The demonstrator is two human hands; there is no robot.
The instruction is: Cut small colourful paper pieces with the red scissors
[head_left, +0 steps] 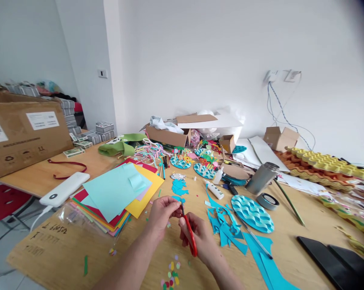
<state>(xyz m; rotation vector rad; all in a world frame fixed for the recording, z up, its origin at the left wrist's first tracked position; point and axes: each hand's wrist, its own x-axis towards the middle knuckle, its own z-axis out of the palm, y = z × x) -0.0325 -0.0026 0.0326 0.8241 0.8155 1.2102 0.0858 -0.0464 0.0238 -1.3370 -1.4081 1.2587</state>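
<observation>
Red-handled scissors (pixel 191 237) are in my right hand (pixel 198 235), their blades pointing up and away. My left hand (pixel 164 213) is pinched at the blade tips, and what it holds is too small to make out. Just beyond the fingertips lies a small blue paper piece (pixel 178 199), with blue paper cutouts (pixel 179 187) behind it. Blue paper scraps (pixel 225 227) are heaped to the right of my right hand, and small coloured paper dots (pixel 172 276) are scattered on the wooden table (pixel 63 257) between my forearms.
Stacked coloured paper (pixel 109 193) and a white power bank (pixel 64 188) lie left. On the right are a wavy-patterned blue disc (pixel 252 213), a glue bottle (pixel 215 190), a metal flask (pixel 262 178), tape (pixel 268 201) and a black device (pixel 323 257). Boxes (pixel 166 136) stand behind.
</observation>
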